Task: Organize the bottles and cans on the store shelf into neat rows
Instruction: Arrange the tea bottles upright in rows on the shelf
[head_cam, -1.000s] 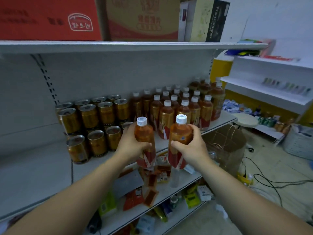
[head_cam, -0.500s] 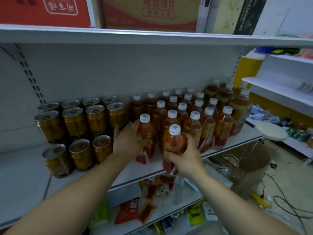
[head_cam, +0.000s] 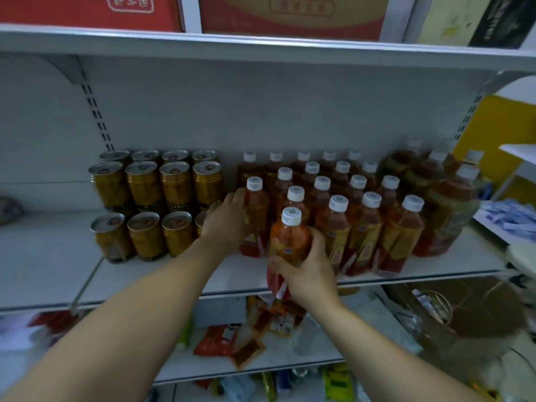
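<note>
Nearest, the right hand wraps the front bottle low on its label, thumb across the front, fingers curled behind; the bottle stands over the shelf lip, and I cannot tell whether its base is down yet; a little deeper, the left hand curls round the side of a second bottle at the left end of the rows; beyond stand the cans to the left and big bottles to the right; these bottles look full, so fairly heavy; thin plastic likely gives under a squeeze and the label film may slip; tall and narrow, they should tip easily against neighbours; best held round the mid-body, not the cap
</note>
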Demonstrator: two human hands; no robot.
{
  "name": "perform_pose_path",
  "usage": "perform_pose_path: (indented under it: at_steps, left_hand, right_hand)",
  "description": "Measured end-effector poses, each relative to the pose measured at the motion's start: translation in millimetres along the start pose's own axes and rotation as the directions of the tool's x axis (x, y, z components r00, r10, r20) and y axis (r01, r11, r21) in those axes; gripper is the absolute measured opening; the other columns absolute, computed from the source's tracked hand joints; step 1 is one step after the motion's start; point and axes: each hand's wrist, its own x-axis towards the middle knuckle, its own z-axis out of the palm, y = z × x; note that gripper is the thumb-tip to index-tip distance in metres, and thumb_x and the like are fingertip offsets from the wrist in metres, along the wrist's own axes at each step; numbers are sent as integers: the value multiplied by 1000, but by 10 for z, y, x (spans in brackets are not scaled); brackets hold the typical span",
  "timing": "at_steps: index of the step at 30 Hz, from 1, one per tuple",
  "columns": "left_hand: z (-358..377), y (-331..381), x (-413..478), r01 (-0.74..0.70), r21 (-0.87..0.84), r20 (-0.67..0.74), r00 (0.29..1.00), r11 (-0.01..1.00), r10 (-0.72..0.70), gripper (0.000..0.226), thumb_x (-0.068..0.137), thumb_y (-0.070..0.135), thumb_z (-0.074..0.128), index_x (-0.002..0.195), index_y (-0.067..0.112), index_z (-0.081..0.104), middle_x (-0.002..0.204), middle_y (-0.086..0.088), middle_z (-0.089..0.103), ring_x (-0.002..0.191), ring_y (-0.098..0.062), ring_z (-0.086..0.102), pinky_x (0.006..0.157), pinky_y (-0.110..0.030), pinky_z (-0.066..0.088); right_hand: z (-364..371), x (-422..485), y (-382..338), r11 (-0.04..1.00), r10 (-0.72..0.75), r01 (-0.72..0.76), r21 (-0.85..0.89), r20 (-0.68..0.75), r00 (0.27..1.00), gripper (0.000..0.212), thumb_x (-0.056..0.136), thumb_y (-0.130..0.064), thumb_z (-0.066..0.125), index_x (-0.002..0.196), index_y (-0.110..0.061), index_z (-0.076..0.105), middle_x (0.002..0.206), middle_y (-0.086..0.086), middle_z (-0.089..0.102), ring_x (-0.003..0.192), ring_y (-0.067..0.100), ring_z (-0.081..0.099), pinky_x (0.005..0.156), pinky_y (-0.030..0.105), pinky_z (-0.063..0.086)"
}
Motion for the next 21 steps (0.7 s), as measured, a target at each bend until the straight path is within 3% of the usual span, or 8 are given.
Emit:
perform_pose_path:
  at_steps: [3, 6, 8, 10, 12, 16, 19, 21]
  left_hand:
    - [-27, -42, -11, -14, 12, 6, 1000, 1000, 14, 89, 77, 40, 72, 147, 21, 20, 146, -7, 37, 134, -29, 34, 110, -45, 29]
    - [-54, -73, -277, -37, -290, -129, 992, 956, 0, 58, 89, 30, 59, 141, 21, 34, 141, -1, 43, 130, -17, 36, 104, -28, 32]
    - [-38, 1, -510, 10, -602, -80, 994, 798, -73, 33, 94, 30, 52, 127, 31, 49, 121, 14, 55, 117, -7, 50, 87, -10, 39]
    - [-17, 126, -635, 96, -741, 51, 995, 665, -86, 31, 92, 39, 52, 123, 36, 51, 113, 20, 56, 109, -2, 54, 76, -5, 41]
    - [-46, 266, -637, 110, -766, 130, 991, 633, -15, 43, 84, 49, 60, 125, 41, 49, 111, 26, 55, 100, 10, 54, 70, -3, 43]
    - [-58, 448, -599, 65, -682, 214, 970, 728, 114, 54, 75, 35, 74, 117, 52, 46, 105, 30, 60, 96, 19, 54, 72, -3, 43]
    - [-5, 467, -623, 84, -690, 202, 976, 719, 80, 57, 77, 31, 74, 123, 45, 43, 106, 25, 61, 96, 16, 56, 76, -9, 45]
    - [14, 475, -664, 92, -706, 184, 981, 703, 56, 53, 76, 30, 74, 118, 46, 46, 105, 23, 64, 98, 10, 59, 82, -16, 46]
  right_hand:
    - [-11, 9, -3, 1000, -8, 8, -6, 9, 1000, 79, 56, -68, 67, 124, -50, 29, 111, -22, 51, 99, 8, 53, 81, 31, 42]
    - [-8, 51, 12, 1000, -21, 21, -23, 8, 1000, 83, 53, -69, 65, 126, -42, 34, 121, -16, 49, 105, 9, 51, 84, 31, 42]
    - [-32, 81, 24, 997, -45, 46, -64, 21, 999, 87, 55, -68, 67, 130, -36, 34, 126, -12, 41, 107, 7, 45, 84, 29, 39]
    - [-69, 97, 48, 986, -86, 93, -140, 56, 995, 87, 62, -58, 75, 133, -32, 32, 128, -8, 36, 106, 5, 39, 83, 28, 37]
    - [-121, 97, 55, 976, -103, 123, -179, 117, 988, 89, 68, -47, 79, 139, -30, 28, 133, -1, 35, 113, 13, 44, 87, 33, 44]
    - [-307, 138, 4, 919, -36, 145, -367, 287, 957, 85, 77, -38, 73, 145, -29, 23, 134, 3, 43, 116, 26, 51, 90, 37, 46]
    - [-588, 235, -178, 828, -320, 373, -418, 193, 928, 46, 85, -29, 63, 129, -23, 50, 116, 1, 57, 106, 23, 56, 81, 28, 40]
    - [-755, 441, -361, 743, -520, 497, -449, 80, 850, 43, 86, -30, 61, 127, -19, 55, 118, 3, 57, 109, 25, 52, 85, 29, 37]
